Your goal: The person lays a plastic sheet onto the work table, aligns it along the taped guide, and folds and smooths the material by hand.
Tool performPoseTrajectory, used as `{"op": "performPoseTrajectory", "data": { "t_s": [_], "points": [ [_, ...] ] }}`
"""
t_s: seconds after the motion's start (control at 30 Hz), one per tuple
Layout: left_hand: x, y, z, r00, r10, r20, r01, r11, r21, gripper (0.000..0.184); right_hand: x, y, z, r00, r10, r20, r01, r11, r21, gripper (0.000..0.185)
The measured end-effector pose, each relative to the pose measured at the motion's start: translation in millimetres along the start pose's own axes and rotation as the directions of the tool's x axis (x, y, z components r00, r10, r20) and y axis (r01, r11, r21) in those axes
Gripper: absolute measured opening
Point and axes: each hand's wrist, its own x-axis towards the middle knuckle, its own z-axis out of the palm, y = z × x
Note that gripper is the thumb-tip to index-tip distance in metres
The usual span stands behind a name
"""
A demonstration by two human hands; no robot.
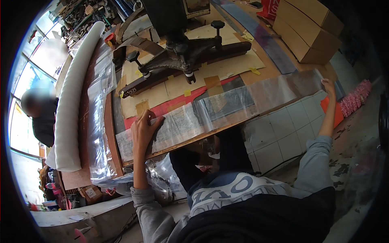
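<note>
A long strip of clear plastic film [227, 103] stretches along the front edge of the table. My left hand [142, 131] rests on its left part, thumb apart from the bent index finger; the other fingertips are partly hidden. My right hand [329, 87] is raised at the far right, its fingers closed on the end of the strip, which extends past the table's front edge there. Just behind the film stands a dark metal press [178, 60] with a long bar and black knobs. Red material [162, 106] and pieces of yellow tape lie between the bar and the film.
A white foam roll [69, 109] and more clear plastic [101, 133] lie on the left. Cardboard boxes [306, 30] stand at the back right, near a blue translucent strip [259, 34]. A pink fluffy bundle [356, 97] is beyond my right hand. Another person [42, 117] is at the left.
</note>
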Motion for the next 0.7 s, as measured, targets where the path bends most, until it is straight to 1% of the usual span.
{"op": "performPoseTrajectory", "data": {
  "t_s": [0.07,0.1,0.17,0.2,0.23,0.27,0.3,0.33,0.4,0.43,0.47,0.5,0.53,0.57,0.6,0.63,0.67,0.7],
  "points": [
    [-1.4,-3.1,2.0,0.999,0.039,-0.028,-0.039,0.999,-0.008,0.032,15.7,7.4,-9.2,0.978,0.108,0.176,-0.151,0.956,0.253,0.025],
    [-0.8,-4.4,2.6,0.997,0.055,-0.048,-0.055,0.998,-0.01,0.032,23.8,12.5,-9.9,0.984,0.071,0.162,-0.11,0.962,0.25,0.024],
    [1.6,0.3,2.4,0.999,0.044,-0.018,-0.044,0.999,-0.001,0.032,43.2,31.0,-12.5,0.99,-0.018,0.142,-0.018,0.969,0.246,0.022],
    [3.5,3.9,4.3,0.999,0.046,-0.003,-0.046,0.999,0.009,0.032,78.0,73.5,-13.6,0.992,-0.086,0.088,0.07,0.984,0.165,0.022],
    [4.5,7.6,6.3,0.999,0.045,0.013,-0.045,0.999,0.02,0.032,109.6,111.9,-14.5,0.988,-0.153,0.032,0.15,0.986,0.074,0.023],
    [4.5,14.3,9.6,0.997,0.068,-0.027,-0.069,0.998,-0.007,0.032,78.8,61.4,-9.9,0.981,-0.191,-0.022,0.16,0.876,-0.455,0.024],
    [5.0,19.8,11.1,0.993,0.094,-0.068,-0.096,0.995,-0.029,0.031,48.8,10.9,-5.7,0.971,-0.229,-0.076,0.056,0.522,-0.851,0.026],
    [5.8,21.9,6.3,0.996,0.083,0.026,-0.081,0.995,-0.053,0.027,8.1,-43.3,11.4,0.927,-0.315,-0.202,0.0,0.539,-0.842,0.026],
    [-0.4,13.0,-4.7,0.974,0.214,-0.067,-0.216,0.976,-0.013,0.026,-79.7,-161.4,47.1,0.769,-0.465,-0.439,-0.085,0.605,-0.791,0.028],
    [-2.9,8.9,-7.7,0.952,0.285,-0.108,-0.285,0.958,0.009,0.026,-88.0,-179.2,64.6,0.751,-0.54,-0.381,0.113,0.673,-0.731,0.029],
    [-9.0,-4.7,-10.5,0.981,0.189,0.033,-0.186,0.98,-0.069,0.029,-96.1,-197.1,82.2,0.725,-0.61,-0.319,0.309,0.703,-0.641,0.031],
    [-13.5,-8.2,-13.1,0.982,0.186,0.027,-0.184,0.981,-0.062,0.03,-124.7,-227.1,111.9,0.707,-0.646,-0.288,0.455,0.728,-0.513,0.029],
    [-19.9,-10.5,-16.1,0.982,0.188,0.026,-0.186,0.981,-0.055,0.03,-187.2,-292.1,134.8,0.729,-0.662,-0.174,0.582,0.734,-0.349,0.026],
    [-26.4,-12.1,-18.4,0.981,0.191,0.028,-0.19,0.981,-0.049,0.031,-237.3,-336.7,160.5,0.743,-0.654,-0.143,0.63,0.755,-0.183,0.023],
    [-30.2,-8.4,-15.4,0.977,0.213,-0.034,-0.213,0.977,-0.006,0.033,-275.8,-365.5,184.5,0.7,-0.712,-0.056,0.705,0.701,-0.104,0.02],
    [-33.1,-4.5,-12.1,0.977,0.208,-0.057,-0.207,0.978,0.016,0.033,-312.7,-396.4,207.0,0.655,-0.755,0.017,0.753,0.655,0.056,0.016],
    [-34.4,-1.1,-8.5,0.975,0.207,-0.082,-0.204,0.978,0.04,0.033,-340.9,-412.7,233.3,0.562,-0.825,0.065,0.802,0.563,0.199,0.017],
    [-36.6,1.8,-5.0,0.973,0.206,-0.103,-0.2,0.978,0.063,0.033,-366.0,-424.5,259.1,0.505,-0.854,0.126,0.821,0.52,0.236,0.02]
  ]
}}
